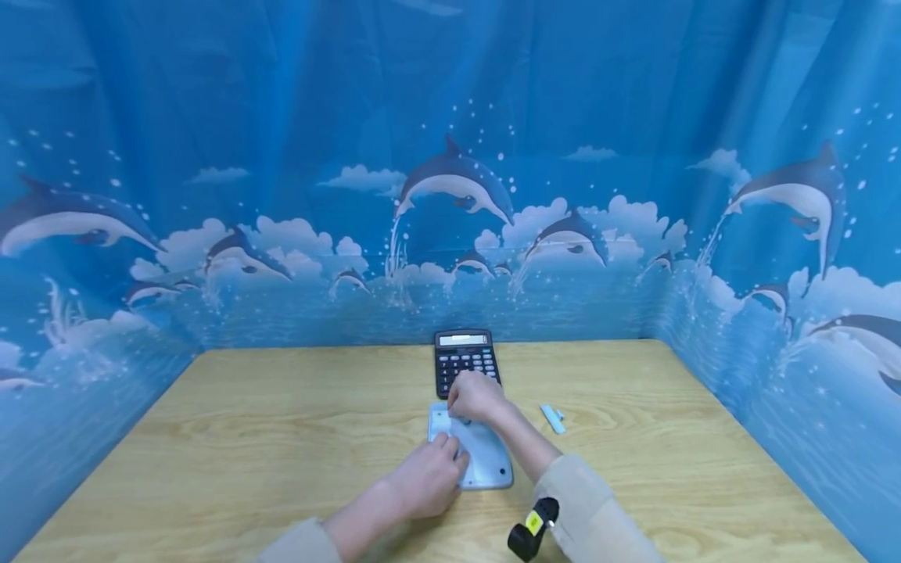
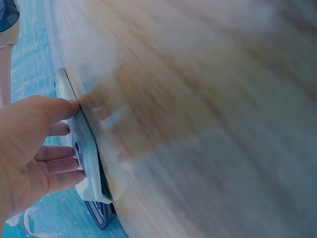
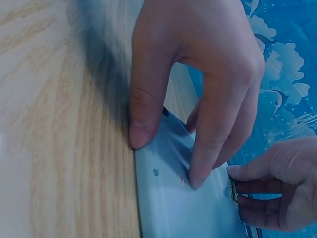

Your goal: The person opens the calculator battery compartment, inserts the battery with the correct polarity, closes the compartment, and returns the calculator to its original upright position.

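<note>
A light blue device (image 1: 486, 452) lies on the table with a screw-dotted, footed face up; its other face is hidden, so its kind is unclear. The left hand (image 1: 431, 473) holds it from the left, thumb (image 3: 140, 134) at an edge and fingers resting on the upper face. At its far end, the right hand (image 1: 475, 395) pinches a small gold-and-dark thing, apparently a battery (image 3: 234, 190), mostly covered by the fingers. In the left wrist view the left hand (image 2: 34, 148) shows its palm, fingertips against the device. A light blue strip like a battery cover (image 1: 552, 419) lies to the right.
Just beyond the device stands a black calculator (image 1: 461, 361), partly hidden by the right hand. The wooden table (image 1: 303, 438) is bounded by a blue dolphin-print curtain (image 1: 281, 195) at the back and sides. A black camera (image 1: 533, 532) hangs from the right sleeve.
</note>
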Available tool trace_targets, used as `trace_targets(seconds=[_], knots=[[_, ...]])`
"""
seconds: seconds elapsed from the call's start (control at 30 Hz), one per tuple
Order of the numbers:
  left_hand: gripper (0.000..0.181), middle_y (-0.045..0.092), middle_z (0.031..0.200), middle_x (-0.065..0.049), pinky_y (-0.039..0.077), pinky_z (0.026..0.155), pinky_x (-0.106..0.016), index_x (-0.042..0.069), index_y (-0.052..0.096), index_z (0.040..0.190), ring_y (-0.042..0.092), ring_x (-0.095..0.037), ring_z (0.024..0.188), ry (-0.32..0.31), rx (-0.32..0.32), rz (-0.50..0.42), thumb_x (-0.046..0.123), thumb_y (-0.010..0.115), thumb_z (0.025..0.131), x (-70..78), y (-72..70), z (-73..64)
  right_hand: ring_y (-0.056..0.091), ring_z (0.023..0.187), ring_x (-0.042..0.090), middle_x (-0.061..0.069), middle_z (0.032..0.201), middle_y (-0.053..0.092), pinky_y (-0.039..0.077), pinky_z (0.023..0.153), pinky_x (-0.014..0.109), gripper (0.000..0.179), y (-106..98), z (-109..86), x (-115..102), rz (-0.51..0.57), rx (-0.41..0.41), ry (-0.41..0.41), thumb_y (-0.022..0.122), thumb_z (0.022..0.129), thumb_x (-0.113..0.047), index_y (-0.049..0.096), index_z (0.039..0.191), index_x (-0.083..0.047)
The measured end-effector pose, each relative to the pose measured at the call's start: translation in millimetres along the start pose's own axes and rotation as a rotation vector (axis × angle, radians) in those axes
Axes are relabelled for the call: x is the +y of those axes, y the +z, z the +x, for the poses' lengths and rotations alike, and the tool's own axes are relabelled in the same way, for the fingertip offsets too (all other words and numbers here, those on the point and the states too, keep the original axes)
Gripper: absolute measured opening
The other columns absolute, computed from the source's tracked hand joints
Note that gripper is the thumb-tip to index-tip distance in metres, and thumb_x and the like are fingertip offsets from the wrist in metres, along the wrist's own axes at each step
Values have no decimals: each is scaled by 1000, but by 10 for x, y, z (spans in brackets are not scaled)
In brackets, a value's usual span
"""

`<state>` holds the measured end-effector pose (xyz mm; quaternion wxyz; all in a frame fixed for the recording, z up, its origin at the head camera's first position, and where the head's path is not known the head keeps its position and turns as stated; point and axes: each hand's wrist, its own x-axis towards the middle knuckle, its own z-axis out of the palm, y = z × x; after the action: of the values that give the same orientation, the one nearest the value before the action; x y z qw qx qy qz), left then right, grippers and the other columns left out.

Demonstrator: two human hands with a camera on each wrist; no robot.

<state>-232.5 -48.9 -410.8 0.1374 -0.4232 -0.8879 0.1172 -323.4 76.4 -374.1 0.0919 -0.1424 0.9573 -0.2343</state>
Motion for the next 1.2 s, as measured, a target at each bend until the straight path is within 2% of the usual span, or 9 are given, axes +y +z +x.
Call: trace_targets(seconds=[0.13, 0.4, 0.73, 1.2], knots=[[42, 57, 98, -9, 48, 69, -24, 4, 63, 113, 50, -17, 86, -5, -21, -6, 32, 65, 82, -1, 0, 4, 55, 68, 13, -5, 70, 62, 48, 64, 29, 6, -16, 6, 13, 28, -14, -2, 72, 75, -10, 71, 73, -15], [39, 57, 94, -8, 46, 66, -25, 5, 64, 109, 49, -17, 82, -4, 11, 2, 32, 66, 81, 1, 25, 6, 56, 68, 12, -7, 70, 63, 49, 64, 28, 5, -38, 19, 46, 12, -13, -31, 75, 74, -12, 72, 74, -17], [44, 58, 102, -10, 48, 75, -27, 5, 62, 117, 51, -19, 89, -41, -52, -36, 32, 65, 83, 10, 7, 16, 55, 71, 11, -7, 72, 64, 48, 65, 26, 3, -33, 28, 105, 11, -7, -77, 76, 74, -14, 73, 75, -16], [42, 57, 101, -9, 48, 74, -26, 4, 62, 116, 51, -18, 90, -45, -42, -55, 29, 65, 82, 6, 8, 15, 55, 68, 10, -8, 69, 62, 48, 65, 26, 5, -11, 20, 68, -20, 25, -65, 74, 75, -13, 72, 75, -18]])
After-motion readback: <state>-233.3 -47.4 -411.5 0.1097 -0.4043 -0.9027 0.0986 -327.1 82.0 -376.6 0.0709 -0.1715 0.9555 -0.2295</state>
